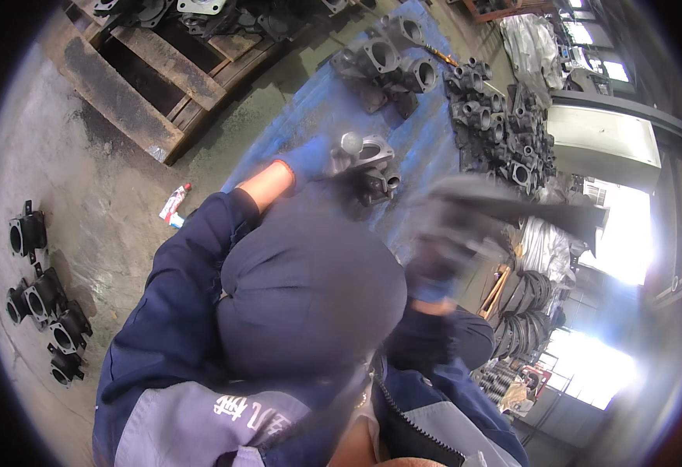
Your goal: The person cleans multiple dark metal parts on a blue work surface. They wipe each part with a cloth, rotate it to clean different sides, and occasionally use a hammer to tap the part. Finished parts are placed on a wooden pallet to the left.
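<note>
My left hand [307, 161], in a blue glove, grips a grey metal casting [370, 152] with a round opening that rests on a blue mat [427, 144]. A darker casting [377, 185] sits just below it, touching it. My right hand [441, 251], in a dark and blue glove, is blurred by motion and is closed around a long flat dark tool [516, 204] that sticks out to the right. My bent knee [310, 288], in dark blue cloth, fills the middle and hides part of the mat.
A dark pile of castings [498, 117] lies at the mat's right, and a smaller group [391, 58] at its far end. Several castings [41, 300] stand on the concrete at left. A wooden pallet [146, 78] and a small red and white tube [174, 204] are nearby.
</note>
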The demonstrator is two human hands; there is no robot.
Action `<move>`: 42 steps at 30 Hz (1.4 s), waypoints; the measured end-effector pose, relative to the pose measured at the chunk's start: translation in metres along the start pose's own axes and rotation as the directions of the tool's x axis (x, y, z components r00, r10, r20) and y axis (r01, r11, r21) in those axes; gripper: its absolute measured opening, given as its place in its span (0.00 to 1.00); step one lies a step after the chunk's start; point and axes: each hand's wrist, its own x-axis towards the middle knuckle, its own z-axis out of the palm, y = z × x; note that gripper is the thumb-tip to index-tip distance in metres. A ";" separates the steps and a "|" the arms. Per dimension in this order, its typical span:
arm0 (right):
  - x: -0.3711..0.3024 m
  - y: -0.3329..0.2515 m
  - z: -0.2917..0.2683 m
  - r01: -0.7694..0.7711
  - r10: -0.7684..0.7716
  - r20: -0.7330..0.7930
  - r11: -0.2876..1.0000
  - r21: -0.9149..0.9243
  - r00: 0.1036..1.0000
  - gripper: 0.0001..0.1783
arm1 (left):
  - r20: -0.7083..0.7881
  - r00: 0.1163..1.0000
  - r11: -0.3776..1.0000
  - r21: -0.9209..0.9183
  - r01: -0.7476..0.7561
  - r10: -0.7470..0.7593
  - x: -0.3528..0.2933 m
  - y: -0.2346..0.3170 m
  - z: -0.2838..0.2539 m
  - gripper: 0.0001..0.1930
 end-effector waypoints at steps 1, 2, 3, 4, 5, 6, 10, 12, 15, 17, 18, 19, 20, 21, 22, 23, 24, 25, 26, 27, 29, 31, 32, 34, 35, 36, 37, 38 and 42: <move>-0.023 0.025 0.007 -0.257 0.257 0.001 0.966 -0.025 0.966 0.27 | 0.088 0.967 0.815 0.524 -0.249 0.239 -0.007 0.000 -0.003 0.09; -0.047 0.052 0.012 -0.507 0.507 -0.008 0.862 -0.016 0.862 0.27 | 0.278 0.885 0.333 0.850 -0.408 0.373 -0.013 0.000 -0.007 0.08; -0.067 0.077 0.012 -0.673 0.674 -0.018 0.739 0.034 0.739 0.27 | 0.272 0.870 0.331 0.845 -0.421 0.411 -0.021 -0.002 -0.012 0.08; -0.083 0.096 0.006 -0.734 0.740 -0.017 0.669 0.118 0.672 0.27 | 0.260 0.842 0.312 0.844 -0.436 0.473 -0.026 0.004 -0.022 0.08; -0.098 0.106 -0.002 -0.763 0.780 -0.014 0.616 0.198 0.626 0.27 | 0.157 0.849 0.329 0.874 -0.358 0.505 -0.030 0.008 -0.028 0.08; -0.109 0.110 -0.010 -0.742 0.771 -0.011 0.617 0.263 0.637 0.27 | 0.200 0.805 0.443 0.749 -0.493 0.558 -0.034 0.008 -0.033 0.08; -0.110 0.092 -0.027 -0.608 0.663 -0.063 0.717 0.342 0.746 0.28 | 0.036 0.825 0.707 0.496 -0.504 0.563 -0.022 0.020 -0.043 0.07; -0.099 0.075 -0.025 -0.566 0.593 -0.150 0.802 0.190 0.791 0.31 | -0.054 0.846 0.757 0.480 -0.445 0.531 -0.016 0.014 -0.045 0.08; -0.080 0.063 -0.020 -0.628 0.623 -0.278 0.774 0.080 0.732 0.35 | -0.048 0.845 0.766 0.453 -0.456 0.532 -0.009 -0.003 -0.051 0.07; -0.074 0.062 -0.018 -0.669 0.664 -0.242 0.739 0.075 0.707 0.36 | 0.008 0.838 0.765 0.403 -0.502 0.546 -0.002 -0.014 -0.055 0.07; -0.073 0.063 -0.018 -0.684 0.682 -0.252 0.724 0.093 0.687 0.36 | 0.048 0.832 0.770 0.351 -0.532 0.553 0.003 -0.018 -0.054 0.07; -0.072 0.064 -0.018 -0.731 0.720 -0.307 0.675 0.102 0.622 0.36 | 0.101 0.819 0.780 0.259 -0.570 0.565 0.006 -0.021 -0.053 0.07; -0.072 0.065 -0.017 -0.711 0.715 -0.271 0.691 0.129 0.645 0.36 | 0.157 0.802 0.794 0.128 -0.595 0.576 0.009 -0.021 -0.049 0.08; -0.072 0.066 -0.018 -0.722 0.726 -0.265 0.679 0.131 0.635 0.36 | 0.212 0.780 0.799 -0.003 -0.601 0.588 0.010 -0.020 -0.044 0.08; -0.072 0.066 -0.017 -0.740 0.742 -0.271 0.659 0.132 0.613 0.36 | 0.252 0.772 0.804 -0.045 -0.593 0.584 0.008 -0.016 -0.039 0.08; -0.072 0.066 -0.017 -0.734 0.739 -0.266 0.664 0.140 0.618 0.36 | 0.288 0.766 0.809 -0.057 -0.586 0.575 0.004 -0.011 -0.033 0.08; -0.072 0.065 -0.017 -0.738 0.744 -0.272 0.658 0.146 0.610 0.36 | 0.333 0.750 0.795 0.001 -0.606 0.571 -0.005 -0.004 -0.028 0.08; -0.073 0.065 -0.017 -0.743 0.749 -0.276 0.652 0.151 0.602 0.36 | 0.321 0.783 0.763 0.220 -0.608 0.532 -0.015 0.004 -0.022 0.08; -0.073 0.065 -0.016 -0.739 0.746 -0.272 0.657 0.148 0.608 0.36 | 0.282 0.843 0.713 0.450 -0.538 0.459 -0.026 0.013 -0.018 0.08; -0.074 0.065 -0.016 -0.735 0.741 -0.267 0.662 0.145 0.615 0.36 | 0.259 0.851 0.605 0.612 -0.510 0.456 -0.034 0.021 -0.012 0.08; -0.077 0.067 -0.017 -0.726 0.728 -0.267 0.676 0.125 0.631 0.36 | 0.265 0.873 0.656 0.579 -0.483 0.409 -0.043 0.034 0.000 0.09; -0.083 0.072 -0.020 -0.712 0.713 -0.261 0.693 0.118 0.651 0.36 | 0.239 0.909 0.680 0.605 -0.415 0.342 -0.048 0.040 0.006 0.09; -0.087 0.075 -0.021 -0.700 0.672 -0.285 0.714 0.005 0.683 0.36 | 0.186 0.944 0.675 0.663 -0.324 0.272 -0.048 0.041 0.007 0.09; -0.094 0.081 -0.022 -0.647 0.591 -0.290 0.746 -0.158 0.753 0.35 | 0.149 0.963 0.658 0.706 -0.263 0.225 -0.046 0.040 0.006 0.08; -0.096 0.084 -0.022 -0.615 0.551 -0.286 0.754 -0.232 0.784 0.35 | 0.172 0.954 0.655 0.696 -0.294 0.246 -0.045 0.038 0.004 0.08; -0.098 0.085 -0.022 -0.579 0.515 -0.270 0.761 -0.294 0.814 0.35 | 0.175 0.953 0.651 0.699 -0.297 0.247 -0.045 0.036 0.001 0.08; -0.100 0.087 -0.020 -0.584 0.518 -0.278 0.763 -0.278 0.809 0.35 | 0.246 0.921 0.586 0.715 -0.383 0.302 -0.044 0.035 0.000 0.07; -0.100 0.086 -0.019 -0.588 0.521 -0.286 0.765 -0.263 0.804 0.34 | 0.297 0.895 0.514 0.738 -0.437 0.334 -0.044 0.034 -0.002 0.07; -0.095 0.076 -0.011 -0.721 0.709 -0.309 0.686 0.099 0.634 0.34 | 0.301 0.916 0.621 0.673 -0.402 0.266 -0.049 0.040 -0.003 0.08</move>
